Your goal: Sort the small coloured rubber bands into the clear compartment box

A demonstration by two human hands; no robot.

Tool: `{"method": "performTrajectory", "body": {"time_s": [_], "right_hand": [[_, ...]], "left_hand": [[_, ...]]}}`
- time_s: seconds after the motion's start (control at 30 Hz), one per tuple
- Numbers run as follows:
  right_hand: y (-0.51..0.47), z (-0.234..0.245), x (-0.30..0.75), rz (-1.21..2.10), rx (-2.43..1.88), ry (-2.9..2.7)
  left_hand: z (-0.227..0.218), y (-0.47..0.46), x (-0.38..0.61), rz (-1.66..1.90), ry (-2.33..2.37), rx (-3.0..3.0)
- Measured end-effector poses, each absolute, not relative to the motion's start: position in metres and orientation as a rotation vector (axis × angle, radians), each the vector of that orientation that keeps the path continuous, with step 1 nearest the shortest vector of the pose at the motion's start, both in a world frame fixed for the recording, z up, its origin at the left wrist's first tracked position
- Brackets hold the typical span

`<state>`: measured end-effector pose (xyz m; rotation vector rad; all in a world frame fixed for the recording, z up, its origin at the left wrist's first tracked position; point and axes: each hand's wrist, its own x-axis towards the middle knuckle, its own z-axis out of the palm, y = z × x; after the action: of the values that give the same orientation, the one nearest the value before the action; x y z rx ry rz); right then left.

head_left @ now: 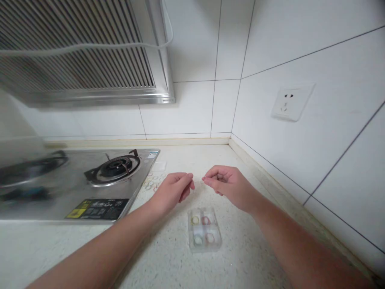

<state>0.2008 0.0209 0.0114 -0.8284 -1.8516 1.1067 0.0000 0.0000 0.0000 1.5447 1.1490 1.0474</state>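
My left hand and my right hand hover close together above the speckled countertop, fingertips nearly meeting. Both are pinched shut; between them something small and pale is barely visible, too small to name. Below the hands lies a clear plastic box with four compartments, each holding a small coloured ring. Several loose coloured rings lie on the counter just left of my left hand, beside the stove's edge.
A steel gas stove with a burner fills the left side, blurred at its far left. A range hood hangs above it. White tiled walls meet in a corner; a wall socket sits on the right wall.
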Motion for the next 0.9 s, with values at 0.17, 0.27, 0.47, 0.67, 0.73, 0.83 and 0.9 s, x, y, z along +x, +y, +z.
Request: {"method": "performTrajectory", "body": {"time_s": [0.17, 0.27, 0.47, 0.67, 0.73, 0.83, 0.9], "right_hand": [[0.020, 0.005, 0.198, 0.897, -0.843, -1.900], [0.017, 0.002, 0.195, 0.601, -0.831, -2.032], [0.014, 0.002, 0.194, 0.246, -0.698, -2.177], [0.015, 0.005, 0.198, 0.086, -0.614, -2.235], [0.014, 0.004, 0.197, 0.099, -0.606, -2.246], [0.013, 0.002, 0.195, 0.175, -0.629, -2.265], [0.013, 0.001, 0.193, 0.244, -0.695, -2.242]], "left_hand": [[-0.018, -0.016, 0.000, 1.028, 1.113, 1.411], [-0.020, -0.019, -0.001, 1.080, 1.101, 1.333], [-0.017, -0.022, 0.004, 1.108, 1.013, 1.197], [-0.014, -0.029, 0.006, 1.124, 0.946, 1.127], [-0.012, -0.031, 0.006, 1.123, 0.921, 1.105], [-0.011, -0.032, 0.006, 1.102, 0.894, 1.076], [-0.011, -0.032, 0.005, 1.095, 0.902, 1.091]]}}
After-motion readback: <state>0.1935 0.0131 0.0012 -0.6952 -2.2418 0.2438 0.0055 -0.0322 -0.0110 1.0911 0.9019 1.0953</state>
